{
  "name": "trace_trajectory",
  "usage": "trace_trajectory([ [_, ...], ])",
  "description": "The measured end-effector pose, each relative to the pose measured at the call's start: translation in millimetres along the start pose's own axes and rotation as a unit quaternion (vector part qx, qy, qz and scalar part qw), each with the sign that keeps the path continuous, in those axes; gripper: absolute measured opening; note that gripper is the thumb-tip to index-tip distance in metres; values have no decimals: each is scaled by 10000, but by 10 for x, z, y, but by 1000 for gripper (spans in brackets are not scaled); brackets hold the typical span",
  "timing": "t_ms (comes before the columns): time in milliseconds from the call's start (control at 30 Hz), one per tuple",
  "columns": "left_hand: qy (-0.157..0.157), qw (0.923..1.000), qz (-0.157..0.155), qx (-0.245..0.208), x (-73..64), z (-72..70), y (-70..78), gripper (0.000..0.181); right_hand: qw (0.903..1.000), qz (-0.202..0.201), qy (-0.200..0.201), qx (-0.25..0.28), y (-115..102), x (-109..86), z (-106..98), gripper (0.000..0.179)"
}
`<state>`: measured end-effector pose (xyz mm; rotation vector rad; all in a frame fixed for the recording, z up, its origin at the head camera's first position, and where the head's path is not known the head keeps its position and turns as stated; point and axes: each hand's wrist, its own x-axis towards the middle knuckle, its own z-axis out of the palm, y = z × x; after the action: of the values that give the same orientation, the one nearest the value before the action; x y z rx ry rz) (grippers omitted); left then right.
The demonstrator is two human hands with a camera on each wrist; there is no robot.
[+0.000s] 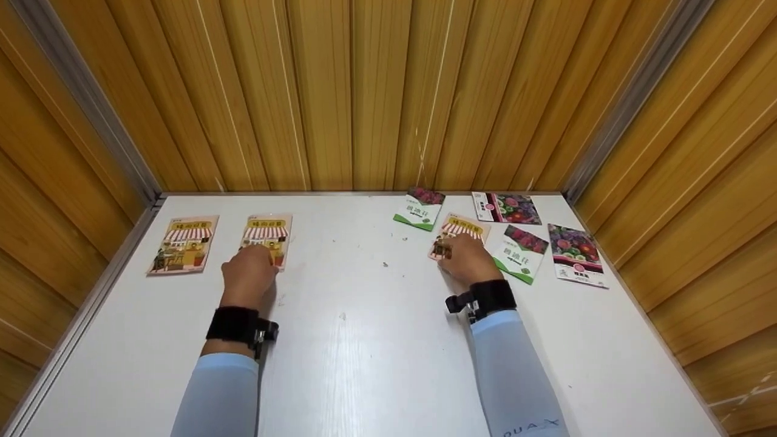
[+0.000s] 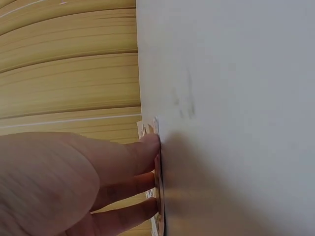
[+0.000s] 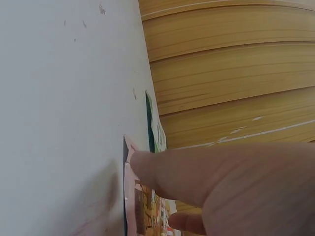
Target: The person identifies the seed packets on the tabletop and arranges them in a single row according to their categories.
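Left hand (image 1: 249, 272): your fingers and thumb grip the middle shop card (image 1: 267, 233), well left of the back green card (image 1: 419, 209).
Right hand (image 1: 468, 260): you pinch the right shop card (image 1: 466, 226), just right of the back green card.
Card edges: squeeze softly, so they don't bend.
Back green card: go gently, don't bump it.

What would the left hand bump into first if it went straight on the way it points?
The orange packet, which the left hand already touches. Past it, the table looks free up to the back wall, though depth is hard to judge.
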<state>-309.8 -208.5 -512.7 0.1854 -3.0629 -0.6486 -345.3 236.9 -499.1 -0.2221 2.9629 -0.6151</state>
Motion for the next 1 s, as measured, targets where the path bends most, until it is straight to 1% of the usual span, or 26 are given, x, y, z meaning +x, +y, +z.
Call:
trace_trajectory([
  [100, -46, 9998, -184, -85, -8, -19, -67, 14, 9998, -10, 88, -199, 37, -16, -2, 41],
  [167, -53, 9996, -265, -119, -11, -30, -111, 15, 9996, 28, 141, -224, 49, -28, -5, 41],
  [233, -36, 9994, -324, -128, -18, -41, -151, 16, 9996, 90, 166, -204, 54, -34, -3, 38],
  [333, 29, 9994, -317, -118, -20, -57, -208, 17, 9994, 213, 139, -218, 56, -36, -8, 37],
  [500, 99, 9995, -272, -151, -18, -95, -287, 19, 9990, 422, 31, -137, 44, -39, -30, 31],
  [667, 154, 9995, -258, -47, -15, -144, -355, 22, 9992, 359, -61, -163, 7, -58, -66, 24],
  [733, 161, 9995, -278, -4, -7, -152, -383, 21, 9990, 381, -163, -189, -8, -70, -79, 22],
  [867, 170, 9996, -242, 44, 3, -156, -403, 21, 9985, 431, -246, -229, -44, -95, -99, 23],
  [1000, 277, 9994, -196, 0, 16, -146, -406, 20, 9986, 383, -219, -304, -101, -107, -87, 20],
])
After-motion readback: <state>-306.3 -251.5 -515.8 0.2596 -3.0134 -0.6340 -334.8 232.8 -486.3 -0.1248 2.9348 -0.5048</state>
